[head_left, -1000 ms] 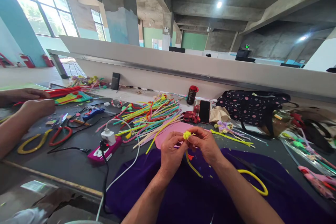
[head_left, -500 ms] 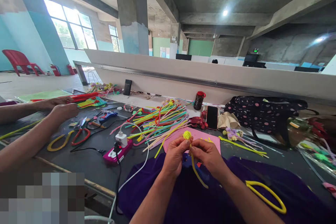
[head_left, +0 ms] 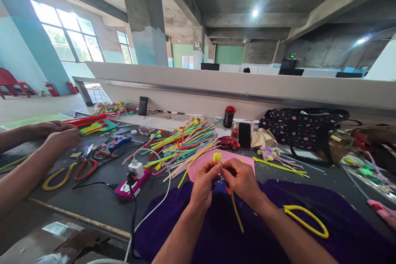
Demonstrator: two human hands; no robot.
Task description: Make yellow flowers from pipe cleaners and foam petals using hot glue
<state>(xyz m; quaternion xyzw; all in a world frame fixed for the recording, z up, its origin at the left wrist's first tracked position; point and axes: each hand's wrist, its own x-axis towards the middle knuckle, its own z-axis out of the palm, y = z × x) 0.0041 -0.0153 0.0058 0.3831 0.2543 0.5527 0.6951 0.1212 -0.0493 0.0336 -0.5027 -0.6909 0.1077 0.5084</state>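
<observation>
Just below the fuzzy yellow bud point(head_left: 217, 157), left hand point(head_left: 202, 183) and right hand point(head_left: 243, 180) pinch its base; a yellow pipe cleaner point(head_left: 237, 212) slants downward, nearer the right.

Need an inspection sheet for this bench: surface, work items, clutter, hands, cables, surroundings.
Surface: dark tabletop, small scraps; purple cloth in front. Spills: nothing seen.
Work items: yellow tuft, yellow stem hanging below; pile of fuzzy stems beyond.
Clutter: red-handled scissors, phone, bottle, patterned bag.
Hands: left hand pinches under the tuft; right hand beside it, on the stem.
Cables: white and black ones from power strip pass over the table edge.
Surroundings: another person's hands at left; partition behind.
</observation>
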